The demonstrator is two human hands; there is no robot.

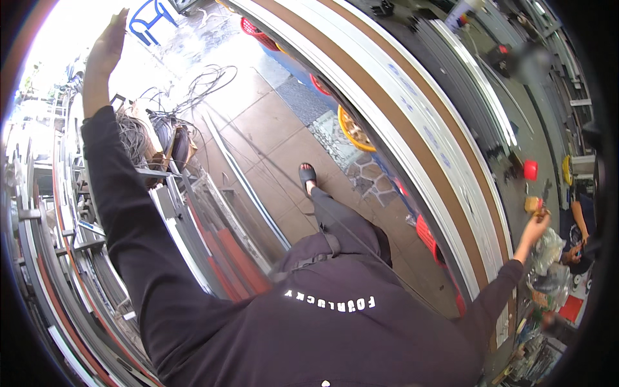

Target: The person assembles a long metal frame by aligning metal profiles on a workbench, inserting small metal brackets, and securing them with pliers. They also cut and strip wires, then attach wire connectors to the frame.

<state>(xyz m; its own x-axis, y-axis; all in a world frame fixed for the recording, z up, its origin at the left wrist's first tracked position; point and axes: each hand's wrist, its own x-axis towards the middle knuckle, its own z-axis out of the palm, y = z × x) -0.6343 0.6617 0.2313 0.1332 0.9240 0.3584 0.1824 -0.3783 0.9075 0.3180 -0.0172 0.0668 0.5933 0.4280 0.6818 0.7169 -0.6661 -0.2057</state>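
My left arm stretches up the left side, and my left hand [108, 55] is raised against bright glare. Its fingers look straight, with nothing visible in them. On the right, my right hand [534, 231] reaches over the workbench with its fingers closed on a small yellow-brown object [533, 204], perhaps a roll of tape. A red roll-like thing [530, 170] lies just beyond it. Clear plastic bags [548, 250] sit beside that hand. Long white and brown profiles [412, 103] lie along the bench between my body and the right hand.
Racks of long metal bars [55, 258] stand on the left, with coiled cables [134, 138] above them. A blue plastic chair [151, 22] is at the far left. Yellow [353, 132] and red baskets [427, 240] sit under the bench. Another person's arm [579, 219] shows at right.
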